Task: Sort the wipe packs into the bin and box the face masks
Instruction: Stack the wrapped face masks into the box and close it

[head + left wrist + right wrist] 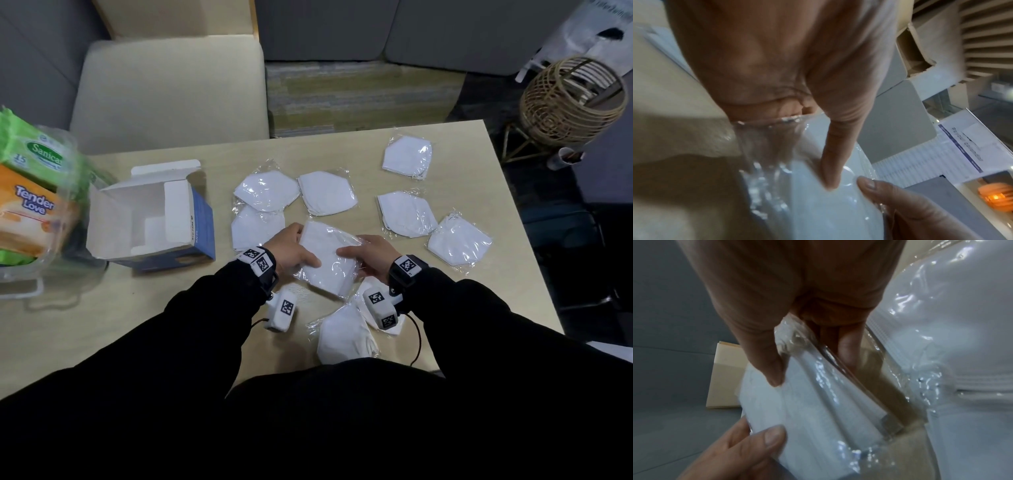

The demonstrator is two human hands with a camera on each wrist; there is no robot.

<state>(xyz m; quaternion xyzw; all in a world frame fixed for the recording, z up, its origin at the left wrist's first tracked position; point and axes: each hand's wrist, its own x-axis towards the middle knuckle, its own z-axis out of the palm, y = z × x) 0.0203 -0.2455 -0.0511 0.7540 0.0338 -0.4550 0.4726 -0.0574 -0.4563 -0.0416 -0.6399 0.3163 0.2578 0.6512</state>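
Note:
Both hands hold one white face mask in clear wrap (329, 262) just above the table. My left hand (291, 253) pinches its left edge, thumb on top. My right hand (368, 258) pinches its right edge. The left wrist view shows the left thumb (830, 162) pressed on the mask (818, 203), and the right wrist view shows the right thumb (764, 356) on the wrapped mask (807, 410). Several more wrapped masks (267, 190) lie spread over the table. The blue-and-white mask box (150, 219) stands open to the left. Wipe packs (30, 209) sit in a clear bin (20, 274) at far left.
The beige table (137, 318) ends near the right-hand masks. A cream chair (171, 92) stands behind the box. A wicker basket stand (572, 102) is off the table's far right corner. Two masks (342, 335) lie close to my body.

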